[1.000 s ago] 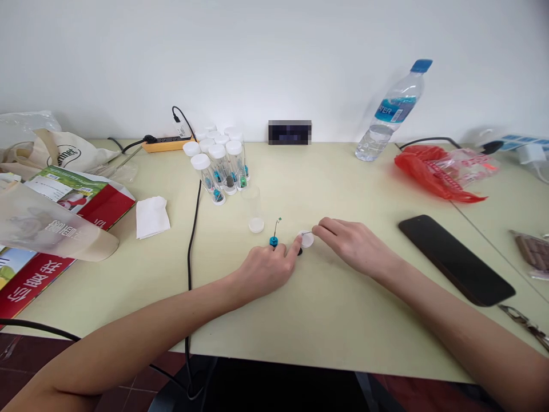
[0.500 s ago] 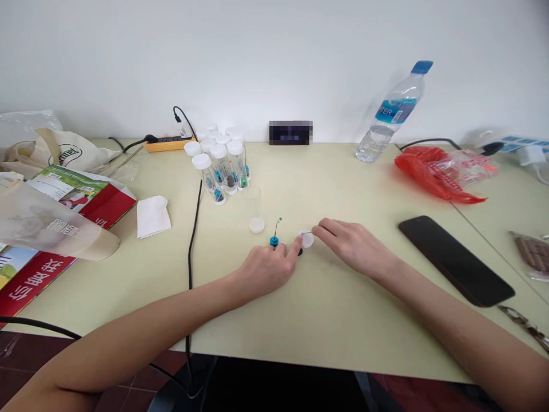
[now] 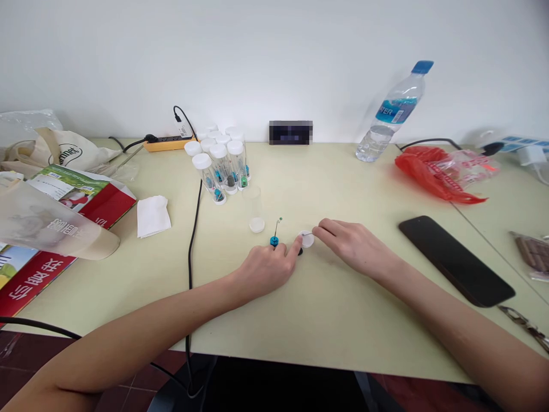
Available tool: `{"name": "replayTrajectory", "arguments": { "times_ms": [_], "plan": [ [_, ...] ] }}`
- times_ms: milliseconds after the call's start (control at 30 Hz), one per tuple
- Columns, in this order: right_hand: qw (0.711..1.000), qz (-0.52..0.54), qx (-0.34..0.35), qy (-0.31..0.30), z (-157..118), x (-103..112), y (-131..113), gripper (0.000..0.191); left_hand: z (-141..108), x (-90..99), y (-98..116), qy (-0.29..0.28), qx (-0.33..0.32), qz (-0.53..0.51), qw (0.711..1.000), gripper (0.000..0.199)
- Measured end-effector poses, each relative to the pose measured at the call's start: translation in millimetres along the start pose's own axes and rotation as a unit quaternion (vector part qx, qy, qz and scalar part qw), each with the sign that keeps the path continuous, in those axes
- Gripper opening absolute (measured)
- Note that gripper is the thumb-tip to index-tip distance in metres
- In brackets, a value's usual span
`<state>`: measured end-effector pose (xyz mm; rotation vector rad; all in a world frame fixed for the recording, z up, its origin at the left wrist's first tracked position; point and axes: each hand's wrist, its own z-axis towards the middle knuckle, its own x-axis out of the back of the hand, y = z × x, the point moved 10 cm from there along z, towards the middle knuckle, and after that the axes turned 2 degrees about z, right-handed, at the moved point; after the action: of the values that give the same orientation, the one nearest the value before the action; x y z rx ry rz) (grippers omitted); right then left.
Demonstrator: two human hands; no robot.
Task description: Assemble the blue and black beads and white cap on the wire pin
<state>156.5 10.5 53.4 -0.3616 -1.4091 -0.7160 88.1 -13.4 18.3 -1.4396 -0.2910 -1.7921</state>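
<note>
My left hand [image 3: 270, 268] rests on the table with its fingers mostly curled. Its index finger reaches out and touches the near-left edge of a round white cap [image 3: 307, 241]; its thumb is hidden. A small black piece [image 3: 300, 252] shows beside that fingertip. Pinched together, the fingertips of my right hand [image 3: 345, 240] hold a thin metal wire [image 3: 307, 233] that lies over the cap. Just beyond my left knuckles stands a blue spool-like piece [image 3: 274, 241] with an upright hooked wire. Farther back is a clear tube [image 3: 253, 206] with a white end.
Several white-capped tubes [image 3: 218, 151] with small coloured pieces inside stand back left. Around the table are a folded tissue [image 3: 153, 216], a water bottle [image 3: 388, 114], a red plastic bag [image 3: 429, 171], a black phone [image 3: 457, 260] and a power strip [image 3: 167, 143]. A black cable [image 3: 191, 246] crosses at left.
</note>
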Motion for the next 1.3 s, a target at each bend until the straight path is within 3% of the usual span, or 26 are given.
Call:
{"name": "replayTrajectory", "arguments": {
  "times_ms": [1300],
  "plan": [
    [1.0, -0.013, 0.012, 0.014, -0.5, -1.0, -6.0, 0.034, -1.8, -0.4, -0.5, 0.002, 0.003, 0.0, 1.0, 0.046]
  ]
}}
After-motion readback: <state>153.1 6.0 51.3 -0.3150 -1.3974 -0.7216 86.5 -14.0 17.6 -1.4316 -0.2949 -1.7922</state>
